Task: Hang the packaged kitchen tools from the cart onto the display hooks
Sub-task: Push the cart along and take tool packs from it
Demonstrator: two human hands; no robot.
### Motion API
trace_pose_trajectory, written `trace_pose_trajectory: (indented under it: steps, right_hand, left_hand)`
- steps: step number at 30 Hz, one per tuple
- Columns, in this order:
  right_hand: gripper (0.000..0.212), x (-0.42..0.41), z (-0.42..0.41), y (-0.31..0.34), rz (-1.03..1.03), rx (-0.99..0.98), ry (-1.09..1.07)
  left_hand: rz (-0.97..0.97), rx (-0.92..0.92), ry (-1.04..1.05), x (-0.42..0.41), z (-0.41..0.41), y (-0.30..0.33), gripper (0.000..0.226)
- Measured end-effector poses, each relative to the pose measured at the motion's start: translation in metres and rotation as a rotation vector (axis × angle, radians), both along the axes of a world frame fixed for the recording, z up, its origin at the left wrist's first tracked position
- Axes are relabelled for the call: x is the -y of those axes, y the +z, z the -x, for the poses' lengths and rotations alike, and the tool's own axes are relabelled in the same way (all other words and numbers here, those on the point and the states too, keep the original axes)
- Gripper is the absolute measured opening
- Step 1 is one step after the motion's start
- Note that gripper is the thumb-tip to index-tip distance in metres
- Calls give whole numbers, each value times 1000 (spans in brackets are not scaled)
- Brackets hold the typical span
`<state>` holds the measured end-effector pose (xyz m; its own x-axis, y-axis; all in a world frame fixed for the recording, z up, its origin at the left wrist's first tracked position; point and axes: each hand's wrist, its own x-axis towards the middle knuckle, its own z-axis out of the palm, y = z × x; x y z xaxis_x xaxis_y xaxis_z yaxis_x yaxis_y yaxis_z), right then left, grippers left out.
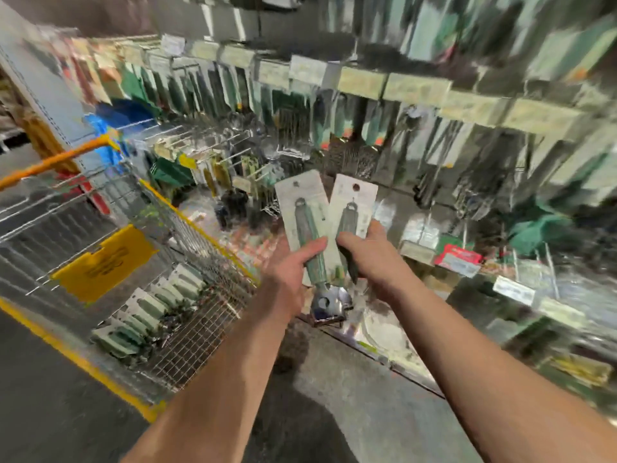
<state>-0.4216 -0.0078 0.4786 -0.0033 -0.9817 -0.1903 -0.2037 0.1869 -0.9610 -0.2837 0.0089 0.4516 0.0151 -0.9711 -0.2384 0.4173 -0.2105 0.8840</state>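
My left hand [290,272] grips a packaged kitchen tool [305,212], a green-handled utensil on a white card, held upright. Beside it, my right hand [367,259] grips a second packaged tool [352,203] of the same kind, its card tilted right with a hang hole at the top. The two cards touch and overlap slightly. Both are held in front of the display hooks [233,152], which carry other hanging packages. Several more packaged tools [150,312] lie in the wire cart [200,235] at the left. The view is motion-blurred.
The cart has an orange handle [56,158] and a yellow sign [103,259]. Price-label strips [417,88] run along the shelving above rows of hanging goods. A lower shelf [434,262] holds boxed items at the right. Grey floor lies beneath my arms.
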Motion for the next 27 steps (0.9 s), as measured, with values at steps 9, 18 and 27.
trace_pose_trajectory:
  steps: [9,18,27]
  right_hand:
    - [28,-47,197,51,153,-233,-244]
    - [98,-84,337,91,132,-5,-438]
    - [90,-84,392,137,254,-19,-474]
  left_hand:
    - [83,19,-199,-17,193,55,36]
    - [223,45,-290,-49,349,103,37]
    - [342,58,-255,-50,406,148,38]
